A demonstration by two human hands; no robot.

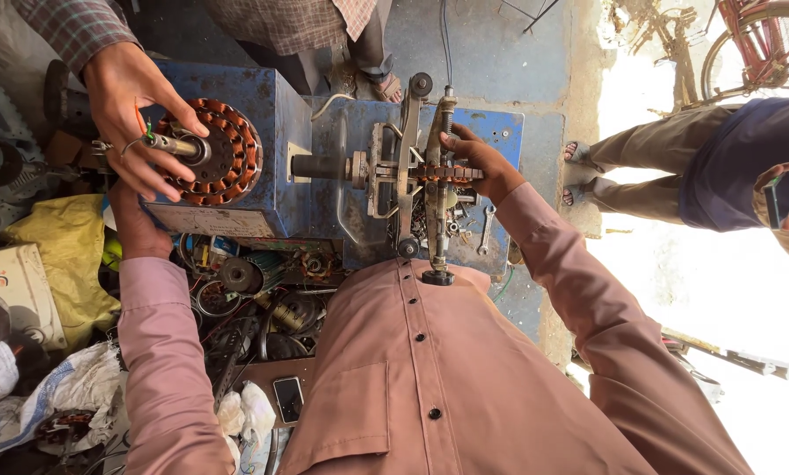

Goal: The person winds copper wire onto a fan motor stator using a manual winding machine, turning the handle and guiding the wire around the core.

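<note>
My right hand (482, 165) reaches over a blue winding machine (500, 132) and grips a row of copper coils (434, 173) on its metal former, next to the dark shaft (320, 166). My left hand (137, 227) lies against the left edge of a blue box (280, 114), with its fingers hidden. Just above it, another person's hand (131, 110) in a plaid sleeve holds a round stator with copper windings (227, 158) by its axle, with green and orange wires at the fingers.
Motor parts and wire coils (254, 290) fill the gap below the box. A phone (287, 398), white rags, a spanner (485, 230) and a yellow sack (60, 255) lie around. At right a seated person (720, 167) holds a phone, and a bicycle (755, 44) stands behind.
</note>
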